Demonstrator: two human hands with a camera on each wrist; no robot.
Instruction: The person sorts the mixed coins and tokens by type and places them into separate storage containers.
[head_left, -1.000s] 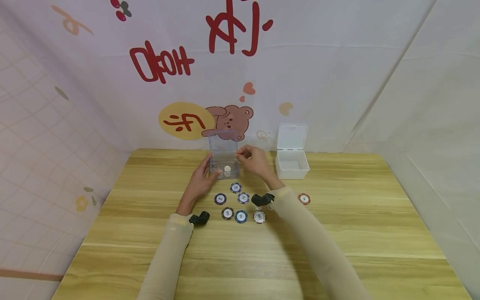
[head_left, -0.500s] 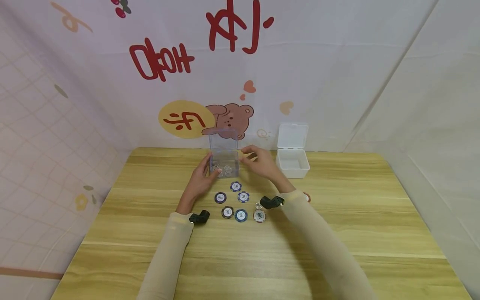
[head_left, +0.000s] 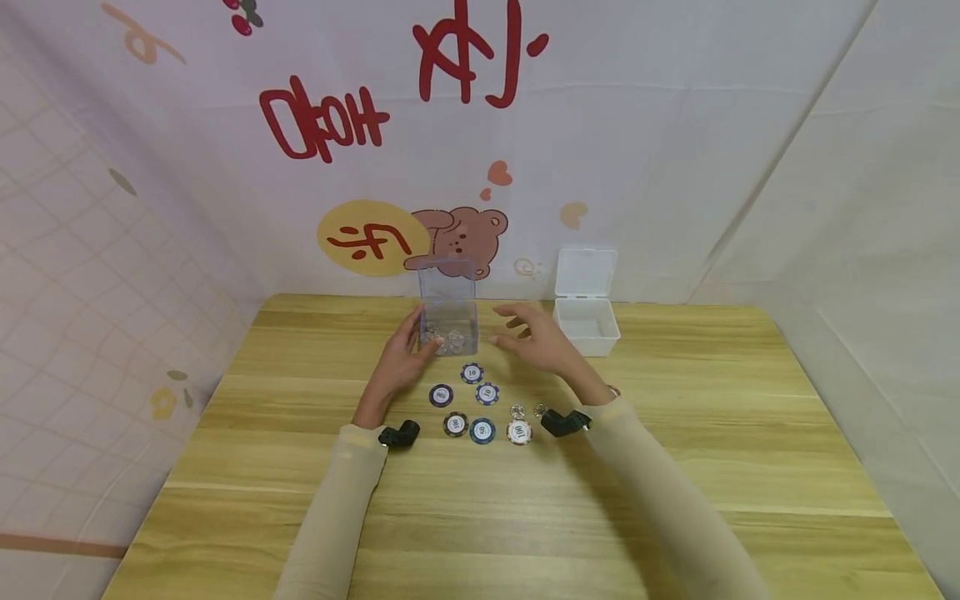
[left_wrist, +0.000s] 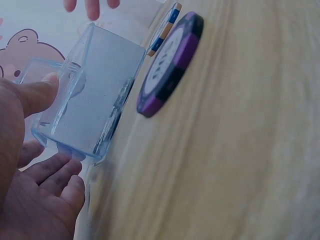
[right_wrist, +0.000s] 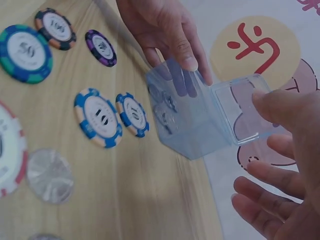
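A clear plastic box [head_left: 448,327] [left_wrist: 95,95] [right_wrist: 200,122] stands on the wooden table with its lid [head_left: 447,282] raised and clear discs [head_left: 444,337] inside. My left hand [head_left: 416,337] [right_wrist: 172,35] grips its left wall, the thumb [left_wrist: 35,95] on the outside and the fingers seen through the plastic. My right hand [head_left: 525,332] [right_wrist: 280,165] hovers just right of the box with spread fingers, holding nothing and not touching it. Several poker chips [head_left: 472,372] [right_wrist: 97,117] lie in front of the box, among them a purple one [head_left: 440,395] [left_wrist: 170,65].
An open white box [head_left: 587,329] stands at the back right with its lid up. Two clear discs [head_left: 517,411] [right_wrist: 50,175] lie by a white and red chip [head_left: 518,432]. A red chip [head_left: 614,389] peeks out behind my right arm. Printed sheets wall the table.
My right hand has drawn away from the box's right side, moving right and toward me, and its fingers have spread. The left hand has stayed on the box.
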